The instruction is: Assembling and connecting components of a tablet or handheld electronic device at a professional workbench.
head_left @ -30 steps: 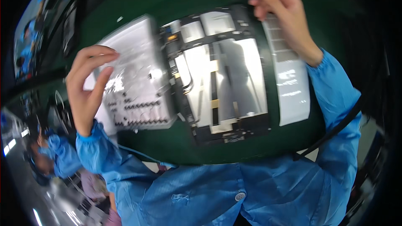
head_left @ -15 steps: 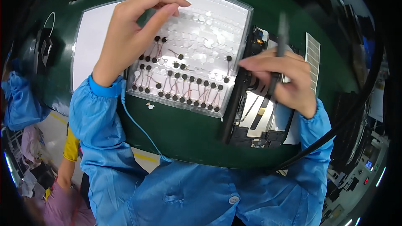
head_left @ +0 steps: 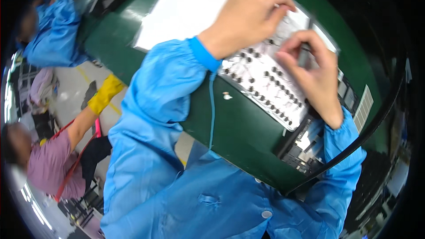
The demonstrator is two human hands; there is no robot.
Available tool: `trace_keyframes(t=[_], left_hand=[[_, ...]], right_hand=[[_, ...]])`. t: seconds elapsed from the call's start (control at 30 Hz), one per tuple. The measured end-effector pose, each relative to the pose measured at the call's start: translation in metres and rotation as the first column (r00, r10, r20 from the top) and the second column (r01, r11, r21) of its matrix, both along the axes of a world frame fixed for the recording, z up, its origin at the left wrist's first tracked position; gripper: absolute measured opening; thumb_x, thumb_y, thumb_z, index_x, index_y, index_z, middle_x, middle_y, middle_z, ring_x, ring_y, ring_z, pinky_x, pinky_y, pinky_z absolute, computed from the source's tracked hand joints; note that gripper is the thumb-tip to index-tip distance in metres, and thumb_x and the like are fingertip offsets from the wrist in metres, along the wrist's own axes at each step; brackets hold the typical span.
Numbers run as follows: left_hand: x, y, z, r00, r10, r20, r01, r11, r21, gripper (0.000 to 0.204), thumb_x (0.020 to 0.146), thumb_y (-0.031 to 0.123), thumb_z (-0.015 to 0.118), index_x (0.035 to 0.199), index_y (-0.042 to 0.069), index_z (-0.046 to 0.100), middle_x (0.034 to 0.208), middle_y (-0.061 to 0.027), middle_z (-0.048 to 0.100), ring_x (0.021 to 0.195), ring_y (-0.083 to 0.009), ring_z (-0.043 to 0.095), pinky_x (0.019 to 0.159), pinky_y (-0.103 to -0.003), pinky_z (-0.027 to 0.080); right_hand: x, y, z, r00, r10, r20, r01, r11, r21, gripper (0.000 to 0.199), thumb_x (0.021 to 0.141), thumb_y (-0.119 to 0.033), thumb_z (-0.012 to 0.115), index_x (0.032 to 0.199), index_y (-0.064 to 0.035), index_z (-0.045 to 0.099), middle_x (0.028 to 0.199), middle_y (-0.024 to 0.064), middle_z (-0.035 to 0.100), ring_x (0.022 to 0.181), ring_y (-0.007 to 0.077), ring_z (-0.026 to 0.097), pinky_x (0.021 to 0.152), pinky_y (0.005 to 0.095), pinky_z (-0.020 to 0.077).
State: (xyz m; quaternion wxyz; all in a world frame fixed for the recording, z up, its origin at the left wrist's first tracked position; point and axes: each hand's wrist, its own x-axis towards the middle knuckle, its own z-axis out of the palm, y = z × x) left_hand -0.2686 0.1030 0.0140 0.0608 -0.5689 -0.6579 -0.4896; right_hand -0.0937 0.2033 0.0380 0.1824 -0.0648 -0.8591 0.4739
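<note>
Over the far part of a clear plastic tray [head_left: 258,99], my left hand [head_left: 250,20] is closed, thumb and fingertips together. A tiny pale spot shows at its fingertips, but I cannot make out what it is. My right hand [head_left: 316,68] hovers above the tray's right side, curled round a slim dark tool [head_left: 304,55] that is partly hidden by the fingers. Rows of small round black parts [head_left: 267,77] with thin wires lie in the tray. To the right, partly under my right forearm, sits an opened electronic device [head_left: 301,148] with its inner parts showing.
A white sheet [head_left: 186,6] lies left of the tray, a label sheet [head_left: 364,108] at the right. My wrist strap's blue cord [head_left: 211,110] hangs down. A thick black cable [head_left: 354,144] crosses my right arm. Co-workers: a blue sleeve [head_left: 53,35], a yellow glove [head_left: 106,93].
The view has turned, so the tray appears tilted and farther right. My right hand has moved from over the device to above the tray, close to my left hand, still with the dark tool.
</note>
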Motion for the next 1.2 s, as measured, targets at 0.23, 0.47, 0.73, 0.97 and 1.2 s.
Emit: trace_keyframes(t=[0.23,0.47,0.73,0.97,1.2], left_hand=[[0.014,-0.005,0.007,0.989,-0.131,0.064,0.13,0.991,0.015,0.013,0.094,0.016,0.066,0.1,0.006,0.071,0.089,-0.0113,0.074,0.085,-0.0294,0.073,0.074,-0.037,0.057],[0.018,0.001,0.006,0.972,-0.202,0.119,0.201,0.979,0.018,0.016,0.09,0.019,0.074,0.098,0.005,0.071,0.088,-0.0097,0.075,0.081,-0.0245,0.073,0.073,-0.034,0.057],[0.015,-0.002,0.021,0.952,-0.299,0.07,0.301,0.953,-0.025,0.023,0.077,0.002,0.086,0.095,0.0,0.072,0.093,-0.0074,0.072,0.082,-0.0166,0.067,0.073,-0.027,0.053],[0.017,-0.003,0.017,0.971,-0.226,0.076,0.231,0.971,-0.058,0.019,0.077,0.004,0.086,0.09,0.003,0.072,0.085,-0.0038,0.072,0.073,-0.0147,0.064,0.066,-0.027,0.053],[0.019,0.0,0.018,0.977,-0.214,0.023,0.215,0.975,-0.062,0.018,0.075,0.003,0.085,0.088,0.004,0.072,0.086,-0.0031,0.071,0.071,-0.0155,0.063,0.065,-0.027,0.052]], right_hand=[[0.003,0.017,0.005,0.974,-0.223,0.032,0.216,0.882,-0.419,0.02,0.094,0.001,0.07,0.108,-0.003,0.056,0.1,0.0065,0.066,0.087,0.0116,0.063,0.08,0.0249,0.0511],[0.006,0.03,-0.001,0.959,-0.281,-0.022,0.225,0.811,-0.54,0.02,0.095,-0.003,0.071,0.11,-0.0039,0.058,0.101,0.0059,0.065,0.089,0.0126,0.065,0.088,0.0262,0.0545],[0.002,0.038,-0.017,0.95,-0.263,-0.167,0.125,0.812,-0.57,0.025,0.094,0.0,0.071,0.115,-0.0003,0.057,0.108,0.0111,0.066,0.095,0.0164,0.068,0.086,0.0281,0.0581],[-0.004,0.034,-0.011,0.959,-0.232,-0.163,0.082,0.779,-0.622,0.028,0.094,0.001,0.071,0.118,0.0026,0.056,0.105,0.014,0.068,0.091,0.0194,0.073,0.082,0.0295,0.0623],[-0.002,0.039,-0.013,0.968,-0.202,-0.149,0.071,0.789,-0.61,0.029,0.093,0.0,0.072,0.118,0.0024,0.058,0.106,0.0136,0.069,0.093,0.0188,0.073,0.081,0.0278,0.0633]])
